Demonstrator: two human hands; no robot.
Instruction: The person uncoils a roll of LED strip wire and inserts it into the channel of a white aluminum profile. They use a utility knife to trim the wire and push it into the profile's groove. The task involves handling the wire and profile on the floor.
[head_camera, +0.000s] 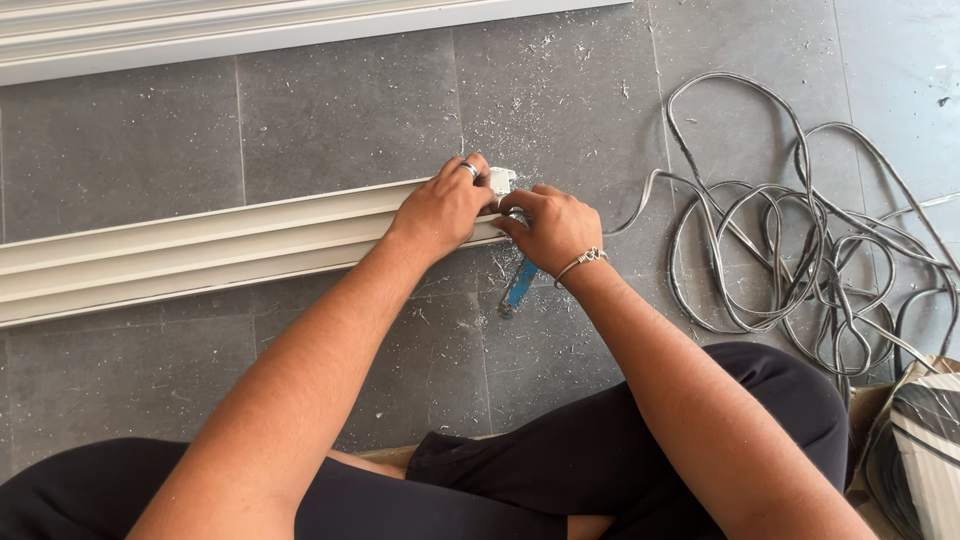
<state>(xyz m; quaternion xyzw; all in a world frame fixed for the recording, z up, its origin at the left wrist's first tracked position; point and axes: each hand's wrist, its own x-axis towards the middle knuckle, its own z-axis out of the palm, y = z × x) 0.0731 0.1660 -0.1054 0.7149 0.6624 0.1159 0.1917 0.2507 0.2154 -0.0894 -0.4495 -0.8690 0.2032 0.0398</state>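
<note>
We're sitting on a grey tiled floor (340, 120), legs crossed, w/ white shavings and dust scattered over the tiles; most of it sits around the near end of the white profile (200, 245), which lies flat across the floor from the left edge to abt the middle of view.

That end is where both hands work; our left hand (445, 205) is pressed down over the top of the profile, fingers curled around its end, ring on one finger; our right hand (555, 228) meets it from the right, fingers pinched at the end face, on what we can't tell; a blue-handled tool (518, 288) pokes out below the right hand, its tip hidden, so whether the hand grips it or it just lies on the tile is unclear.

Judging by the shavings, some cutting or trimming at this end looks done already; the end itself is covered by fingers, so how much is left we can't say.

Further out: a tangle of grey gasket strip (790, 250) lies loose on the right, one strand running toward the profile end, near the right wrist; a second white profile (250, 35) lies along the top, well apart; a striped bag (920, 450) sits by our right knee; nothing blocks the hands, tho the loose strip is close.
</note>
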